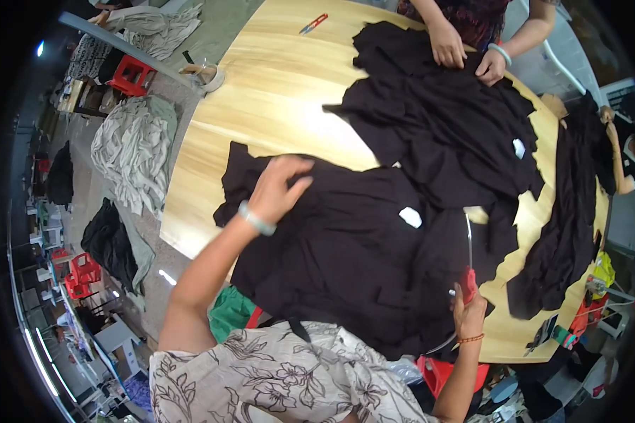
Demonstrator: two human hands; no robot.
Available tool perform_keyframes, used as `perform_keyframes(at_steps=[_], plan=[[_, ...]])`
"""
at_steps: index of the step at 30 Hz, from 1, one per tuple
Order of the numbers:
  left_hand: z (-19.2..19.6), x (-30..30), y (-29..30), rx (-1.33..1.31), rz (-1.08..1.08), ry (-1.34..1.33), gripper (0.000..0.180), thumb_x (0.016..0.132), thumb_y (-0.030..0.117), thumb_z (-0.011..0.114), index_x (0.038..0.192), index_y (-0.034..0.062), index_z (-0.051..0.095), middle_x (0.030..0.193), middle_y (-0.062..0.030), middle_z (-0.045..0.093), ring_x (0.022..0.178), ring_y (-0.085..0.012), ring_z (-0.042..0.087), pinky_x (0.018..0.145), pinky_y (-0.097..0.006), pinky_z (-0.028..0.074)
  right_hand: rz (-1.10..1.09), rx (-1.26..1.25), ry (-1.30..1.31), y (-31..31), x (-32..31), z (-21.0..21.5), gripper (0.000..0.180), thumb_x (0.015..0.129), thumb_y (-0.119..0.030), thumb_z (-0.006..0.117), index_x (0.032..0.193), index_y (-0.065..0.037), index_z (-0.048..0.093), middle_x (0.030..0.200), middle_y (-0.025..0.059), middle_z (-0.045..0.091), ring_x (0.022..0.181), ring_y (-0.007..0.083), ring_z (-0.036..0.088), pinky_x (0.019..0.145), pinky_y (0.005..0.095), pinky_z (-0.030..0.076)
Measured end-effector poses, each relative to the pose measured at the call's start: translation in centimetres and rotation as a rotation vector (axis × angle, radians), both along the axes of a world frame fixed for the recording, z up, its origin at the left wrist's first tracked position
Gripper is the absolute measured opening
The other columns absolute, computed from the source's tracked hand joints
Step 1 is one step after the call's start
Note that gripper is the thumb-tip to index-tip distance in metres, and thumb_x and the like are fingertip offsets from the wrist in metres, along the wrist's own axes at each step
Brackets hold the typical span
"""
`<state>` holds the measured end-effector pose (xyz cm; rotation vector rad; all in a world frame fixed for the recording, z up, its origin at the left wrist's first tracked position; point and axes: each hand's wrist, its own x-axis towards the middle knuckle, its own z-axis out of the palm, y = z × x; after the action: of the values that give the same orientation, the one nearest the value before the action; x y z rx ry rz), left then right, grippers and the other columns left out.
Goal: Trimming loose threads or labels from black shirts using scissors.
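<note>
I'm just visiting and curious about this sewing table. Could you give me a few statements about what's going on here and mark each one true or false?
1. The left hand rests on a black garment. True.
2. The right hand holds a tool with a red handle and a thin blade pointing up. True.
3. The table is made of dark metal. False: it is light wood.
4. The person across the table keeps both hands on a black garment. True.
5. The white tag lies on a green cloth. False: it sits on the black garment.
6. The left wrist is bare. False: it wears a pale bracelet.
</note>
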<state>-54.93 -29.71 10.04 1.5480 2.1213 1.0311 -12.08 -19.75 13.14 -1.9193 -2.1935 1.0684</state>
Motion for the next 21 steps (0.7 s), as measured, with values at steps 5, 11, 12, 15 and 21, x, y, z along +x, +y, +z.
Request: perform_keyframes(at_steps=[5,11,12,15,21], plan=[[-2.1,4.3,-14.1,-0.281,0.256,-0.187,0.022,0.075,0.007,0.069,0.096,0.0013,0.064,0.085,-0.012,0.06,0.083,-0.0295,0.057,0.073,-0.035,0.046,0.189,0.135,0.156,-7.4,-0.5,0.3,0.013,0.081,-0.014,0.066,0.08,-0.003,0.059,0.069,0.0169,0.057,0.065,0.0375,0.06,0.054,0.0387,0.047],[-2.7,7.4,-14.9,-0.195,0.177,-0.056,0.035,0.074,0.006,0.068,0.107,0.0002,0.06,0.103,-0.0177,0.055,0.099,-0.0345,0.052,0.09,-0.038,0.042,0.338,0.401,0.219,-7.2,-5.7,-1.8,0.04,0.068,-0.027,0.077,0.097,-0.007,0.058,0.089,0.0116,0.06,0.079,0.0301,0.061,0.066,0.0379,0.05],[-2.3,7.3,-14.5,-0.145,0.13,-0.007,0.035,0.074,0.006,0.067,0.108,0.0003,0.06,0.105,-0.0178,0.055,0.101,-0.0346,0.052,0.091,-0.039,0.041,0.327,0.418,0.144,-6.6,-6.1,-2.3,0.047,0.067,-0.03,0.077,0.099,-0.004,0.053,0.092,0.0148,0.057,0.08,0.0316,0.06,0.066,0.0394,0.049],[-2.5,6.4,-14.7,-0.054,0.071,0.049,0.037,0.074,0.005,0.065,0.111,0.0001,0.058,0.106,-0.0185,0.055,0.103,-0.0351,0.051,0.093,-0.04,0.039,0.245,0.42,0.002,-4.5,-8.1,-2.8,0.057,0.065,-0.033,0.078,0.103,-0.001,0.049,0.094,0.019,0.056,0.084,0.0354,0.059,0.073,0.0417,0.049],[-5.4,4.3,-16.1,-0.02,0.06,0.111,0.042,0.069,0.001,0.066,0.11,-0.0005,0.054,0.106,-0.0173,0.051,0.103,-0.0349,0.049,0.093,-0.04,0.038,0.321,0.216,0.064,-2.1,-4.4,-5.3,0.038,0.073,-0.019,0.069,0.101,0.001,0.053,0.103,0.0238,0.057,0.09,0.0405,0.061,0.078,0.0473,0.05]])
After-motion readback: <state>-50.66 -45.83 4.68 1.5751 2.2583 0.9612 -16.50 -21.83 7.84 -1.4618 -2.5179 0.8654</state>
